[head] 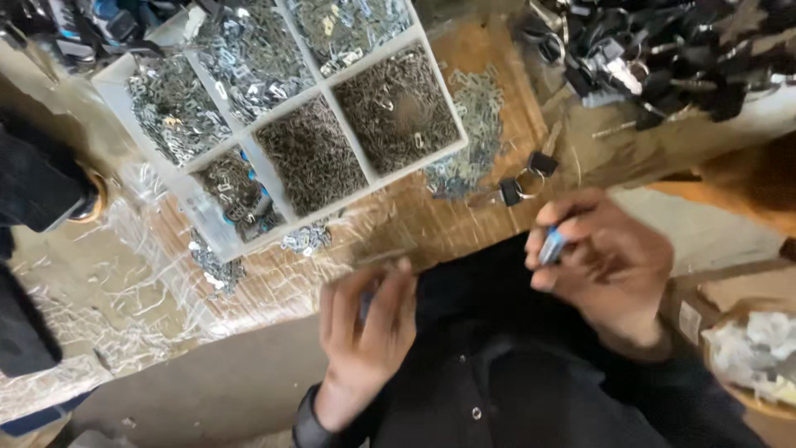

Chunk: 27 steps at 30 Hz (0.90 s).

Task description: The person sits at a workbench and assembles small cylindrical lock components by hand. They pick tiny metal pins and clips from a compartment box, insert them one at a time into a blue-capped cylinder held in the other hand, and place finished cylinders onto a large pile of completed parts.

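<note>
Right hand [609,253] pinches small blue-grey clip [552,245] between thumb and fingertips — long axis near upright, slightly tilted, top toward tray. Left hand [365,332] fingers together, curled; held item blurred, cannot tell. Both over dark lap at bench edge. Worn wooden bench [464,220] — white divided tray [327,83] of small metal parts, loose clips [522,184], black pile [663,58].

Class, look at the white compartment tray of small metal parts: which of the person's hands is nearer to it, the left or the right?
Left. The left hand lies just below the white tray's near corner; the right hand, pinching a small blue piece, sits farther off to the tray's lower right.
</note>
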Available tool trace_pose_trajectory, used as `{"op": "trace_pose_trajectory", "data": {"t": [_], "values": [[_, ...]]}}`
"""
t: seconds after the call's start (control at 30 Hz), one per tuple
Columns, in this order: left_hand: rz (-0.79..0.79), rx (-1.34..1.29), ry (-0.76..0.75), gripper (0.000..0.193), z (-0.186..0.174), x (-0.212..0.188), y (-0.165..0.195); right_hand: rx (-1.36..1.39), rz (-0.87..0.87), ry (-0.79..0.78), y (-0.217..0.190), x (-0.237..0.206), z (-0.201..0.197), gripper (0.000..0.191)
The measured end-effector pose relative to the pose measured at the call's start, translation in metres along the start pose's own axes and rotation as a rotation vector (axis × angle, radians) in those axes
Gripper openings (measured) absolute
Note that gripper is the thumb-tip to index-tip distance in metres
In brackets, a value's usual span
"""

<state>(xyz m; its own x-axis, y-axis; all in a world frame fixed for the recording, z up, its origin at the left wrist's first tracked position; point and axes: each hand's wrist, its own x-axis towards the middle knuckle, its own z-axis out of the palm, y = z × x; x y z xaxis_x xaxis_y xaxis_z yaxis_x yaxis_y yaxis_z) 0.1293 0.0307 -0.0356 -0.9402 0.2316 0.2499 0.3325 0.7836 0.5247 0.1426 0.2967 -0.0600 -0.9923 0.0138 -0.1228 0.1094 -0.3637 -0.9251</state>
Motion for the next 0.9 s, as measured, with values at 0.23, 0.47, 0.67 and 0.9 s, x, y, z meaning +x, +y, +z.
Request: {"op": "trace_pose_trajectory", "data": {"t": [0.23, 0.47, 0.67, 0.9], "values": [[0.071, 0.045, -0.131, 0.04, 0.011, 0.029, 0.011, 0.057, 0.034, -0.147, 0.013, 0.001, 0.019, 0.042], [0.003, 0.031, -0.132, 0.056, 0.015, 0.035, 0.012, 0.066, 0.048, -0.226, 0.005, 0.0, 0.017, 0.035], [0.122, 0.134, -0.104, 0.043, 0.02, 0.038, 0.012, 0.023, 0.049, -0.275, 0.005, 0.006, 0.018, 0.035], [0.188, -0.075, -0.118, 0.029, -0.009, 0.0, -0.023, 0.077, 0.089, -0.232, 0.013, 0.009, 0.033, 0.042]]}}
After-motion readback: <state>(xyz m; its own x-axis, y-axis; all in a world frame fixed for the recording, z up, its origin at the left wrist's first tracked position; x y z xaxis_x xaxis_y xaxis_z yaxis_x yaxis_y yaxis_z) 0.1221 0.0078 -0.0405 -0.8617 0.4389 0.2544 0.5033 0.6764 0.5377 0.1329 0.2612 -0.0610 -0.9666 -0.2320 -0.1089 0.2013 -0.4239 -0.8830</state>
